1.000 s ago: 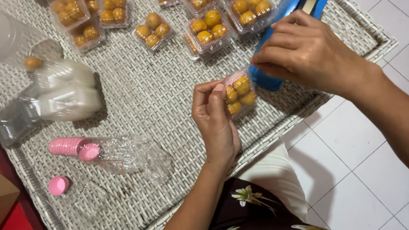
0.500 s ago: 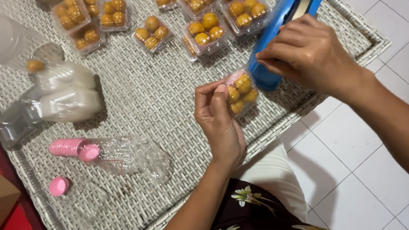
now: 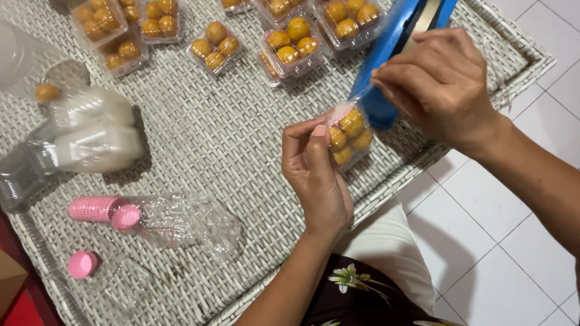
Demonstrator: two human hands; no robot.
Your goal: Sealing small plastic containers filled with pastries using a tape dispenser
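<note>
Both hands clamped: left hand (image 3: 316, 175) on clear pastry box (image 3: 347, 138), right hand (image 3: 437, 84) on blue tape dispenser (image 3: 409, 32).

Both forearms are bare, and the person wears a dark floral-print top (image 3: 364, 301) over a pale garment (image 3: 391, 251) across the lap.

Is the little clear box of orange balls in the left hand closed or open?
Closed: the clear box has its lid down over the orange balls, with the left hand holding it shut.

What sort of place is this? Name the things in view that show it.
Probably a home snack-packing spot: a white wicker table on a tiled floor, small clear boxes of golden round sweets, and pink paper cups.
</note>
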